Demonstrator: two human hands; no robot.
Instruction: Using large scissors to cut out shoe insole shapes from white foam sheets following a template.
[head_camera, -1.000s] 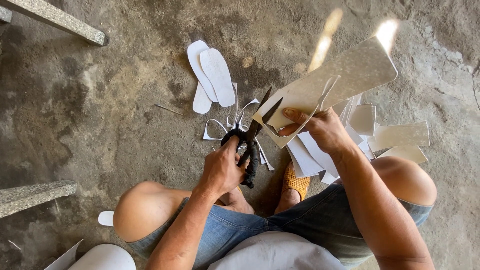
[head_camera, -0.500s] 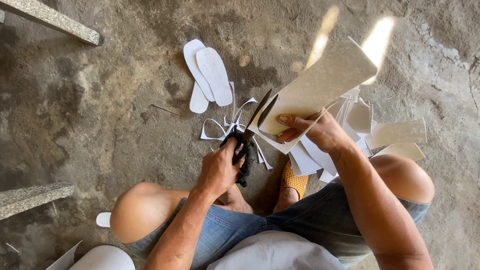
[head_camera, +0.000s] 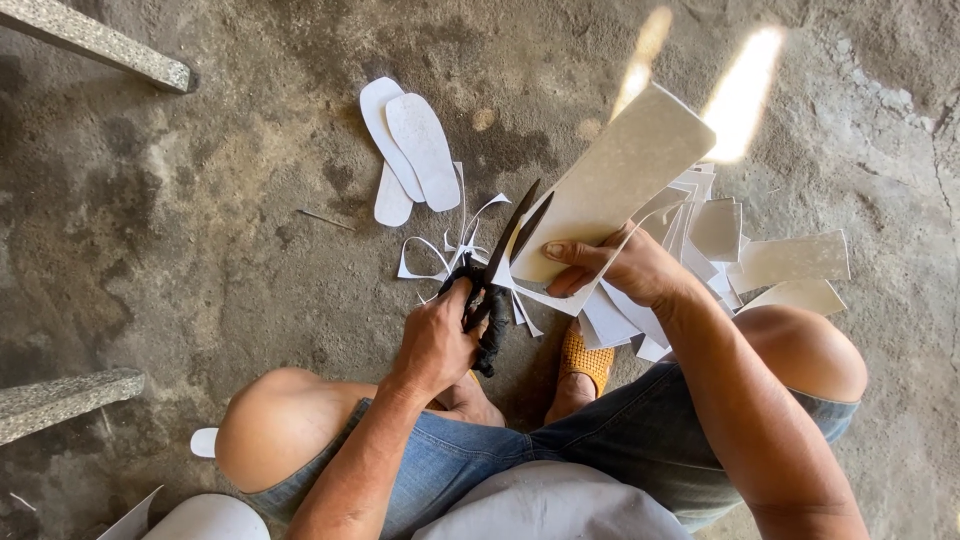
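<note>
Seen from above, down over bare knees and denim shorts to a rough concrete floor (head_camera: 200, 250).

Left hand (head_camera: 437, 345) clenched around the black handles of large scissors (head_camera: 500, 268), grip closed on them, blades parted and aimed up and to the right. Right hand (head_camera: 615, 270) grasping a pale grey stiff sheet (head_camera: 615, 185), thumb on top near its lower edge, fingers beneath.

Since a second ago, sheet dropped slightly and swung closer to the scissors; lower left edge now meeting the open blades, where before a small gap showed. Left hand barely shifted. Judged from this: cut just starting or resuming at that edge, most of the sheet uncut.

Sheet's long axis diagonal, running from the blades at lower left up to a far end at upper right, lifted clear of the floor and catching sunlight. Scissor blades lying roughly along the same diagonal.

On the floor just beyond the blades, curled white offcut strips (head_camera: 445, 255). Farther up, three cut sole shapes (head_camera: 420, 150) overlapping, long axes near vertical in the view. Under and to the right of the right hand, a loose pile of rectangular sheets (head_camera: 780, 265). Orange woven sandal (head_camera: 585, 360) between the knees.
</note>
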